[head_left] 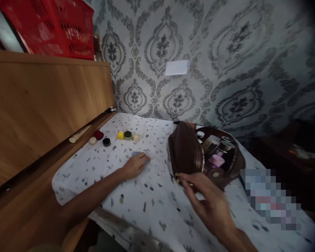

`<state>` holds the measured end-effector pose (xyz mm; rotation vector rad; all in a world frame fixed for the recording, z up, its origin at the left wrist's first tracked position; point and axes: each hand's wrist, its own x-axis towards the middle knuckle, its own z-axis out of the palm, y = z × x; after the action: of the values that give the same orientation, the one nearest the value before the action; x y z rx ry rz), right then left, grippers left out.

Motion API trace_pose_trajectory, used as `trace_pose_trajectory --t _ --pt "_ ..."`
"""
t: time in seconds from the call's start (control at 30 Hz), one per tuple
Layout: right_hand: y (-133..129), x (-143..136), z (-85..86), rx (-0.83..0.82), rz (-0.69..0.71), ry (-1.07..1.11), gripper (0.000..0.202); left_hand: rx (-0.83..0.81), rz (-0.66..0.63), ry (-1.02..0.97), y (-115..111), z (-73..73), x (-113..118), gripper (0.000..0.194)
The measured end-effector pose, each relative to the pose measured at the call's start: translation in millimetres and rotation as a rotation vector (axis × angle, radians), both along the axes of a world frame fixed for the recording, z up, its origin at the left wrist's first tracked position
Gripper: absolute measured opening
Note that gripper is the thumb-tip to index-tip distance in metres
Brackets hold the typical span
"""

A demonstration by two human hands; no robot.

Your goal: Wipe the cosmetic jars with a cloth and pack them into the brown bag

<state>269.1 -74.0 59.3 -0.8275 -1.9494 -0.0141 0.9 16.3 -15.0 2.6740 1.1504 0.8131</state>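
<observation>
Patterned wall [199,94], wooden cabinet [47,91]

Wall pale grey, dark ornate medallions; white rectangle [176,67] on it. Cabinet at left, plain wood side. Cloth-covered table [157,203] against wall, white with small prints. Light dim, far right very dark.

On the left, a red basket [77,33] stood on top of a wooden cabinet [49,91]. Grey patterned wallpaper [162,43] covered the far side, with a white panel [176,67] on it.
</observation>
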Motion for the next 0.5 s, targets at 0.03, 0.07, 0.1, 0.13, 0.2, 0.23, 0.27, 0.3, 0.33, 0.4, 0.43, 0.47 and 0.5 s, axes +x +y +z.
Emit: trace_pose_trajectory --t 0.03,0.07,0.1,0.13,0.2,0.23,0.27,0.3,0.33,0.4,0.43,0.47,0.5 --pt "2.9 -10.9 -7.1 -0.073 0.061 0.01 0.013 0.021 0.03 -0.011 1.9 1.1 -2.1 0.035" --pt "7.2 -21.4 -14.7 -0.154 0.106 0.022 0.014 0.048 0.084 -0.016 4.8 2.9 -5.6 0.036" --pt "12.5 -31.4 -22.4 -0.252 0.133 0.037 0.016 0.078 0.155 -0.02 8.6 5.4 -10.8 0.037" --pt "18.4 -40.7 -30.2 -0.357 0.137 0.055 0.018 0.109 0.244 -0.027 13.1 8.7 -18.2 0.038" --pt "30.6 -56.8 -45.3 -0.564 0.139 0.094 0.021 0.152 0.417 -0.063 22.7 17.9 -39.9 0.039" --pt "36.0 -63.5 -52.4 -0.658 0.138 0.136 0.024 0.172 0.505 -0.093 27.0 23.3 -54.0 0.04" --pt "40.7 -69.0 -59.3 -0.738 0.149 0.2 0.026 0.194 0.599 -0.128 30.4 28.6 -69.8 0.043" --pt "44.3 -73.4 -65.8 -0.81 0.163 0.267 0.027 0.219 0.695 -0.167 32.9 33.5 -86.7 0.046" --pt "46.9 -76.5 -71.8 -0.864 0.169 0.316 0.028 0.24 0.778 -0.202 34.6 37.2 -103.8 0.048" --pt "48.8 -79.7 -82.0 -0.929 0.19 0.358 0.027 0.267 0.948 -0.27 36.2 39.8 -135.9 0.05" --pt "48.6 -80.0 -85.8 -0.946 0.201 0.364 0.026 0.258 1.085 -0.303 36.7 38.5 -149.4 0.049" --pt "48.0 -79.8 -88.7 -0.956 0.214 0.364 0.025 0.22 1.177 -0.316 37.2 35.7 -160.7 0.049" --pt "47.2 -79.3 -90.6 -0.961 0.222 0.364 0.023 0.189 1.207 -0.323 38.1 32.0 -169.6 0.05"
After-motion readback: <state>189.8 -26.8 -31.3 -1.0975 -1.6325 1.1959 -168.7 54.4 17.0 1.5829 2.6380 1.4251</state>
